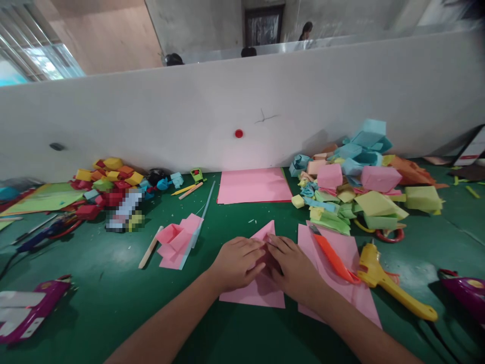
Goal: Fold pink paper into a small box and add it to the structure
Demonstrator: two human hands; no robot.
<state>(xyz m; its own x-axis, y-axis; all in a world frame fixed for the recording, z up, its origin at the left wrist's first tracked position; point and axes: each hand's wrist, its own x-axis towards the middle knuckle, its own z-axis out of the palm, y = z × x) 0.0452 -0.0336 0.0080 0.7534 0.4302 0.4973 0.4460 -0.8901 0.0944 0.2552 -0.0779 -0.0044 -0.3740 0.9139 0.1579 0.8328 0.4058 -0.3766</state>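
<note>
A sheet of pink paper (261, 293) lies in front of me on the green table, its far end folded up to a peak. My left hand (238, 260) presses on the fold from the left, fingers bent against the paper. From the right, my right hand (290, 263) grips the same fold, and the fingertips of both hands nearly meet. The crease under the fingers is partly hidden. Right of my hands, an orange utility knife (335, 258) rests on more pink sheets (310, 247). To the left lies a folded pink paper piece (176, 247) beside a wooden stick (150, 247).
A yellow glue gun (394, 288) lies at right, its cord trailing off. Piles of folded paper boxes (352, 177) and small colourful shapes (109, 174) stand by the white partition (151, 116). A pink paper stack (253, 186) lies between them. Purple tools (38, 308) sit at both sides.
</note>
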